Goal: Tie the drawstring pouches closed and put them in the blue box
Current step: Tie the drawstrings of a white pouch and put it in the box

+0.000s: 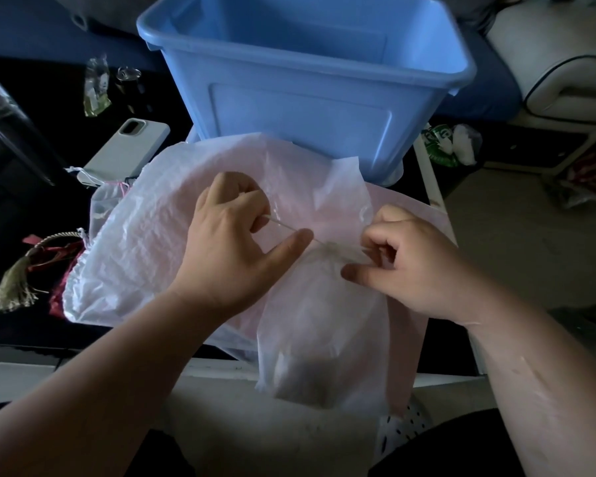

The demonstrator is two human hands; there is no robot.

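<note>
Your left hand [234,235] and right hand [413,266] each pinch the drawstring [284,227], taut between them. The translucent pouch [320,325] hangs below them, the blue box [300,105] beyond.

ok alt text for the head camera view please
Two bare hands hold the thin drawstring of a translucent white pouch taut, the left hand pinching one end and the right hand the other. Beyond it lie more white and pink pouches and an open blue plastic box.
</note>
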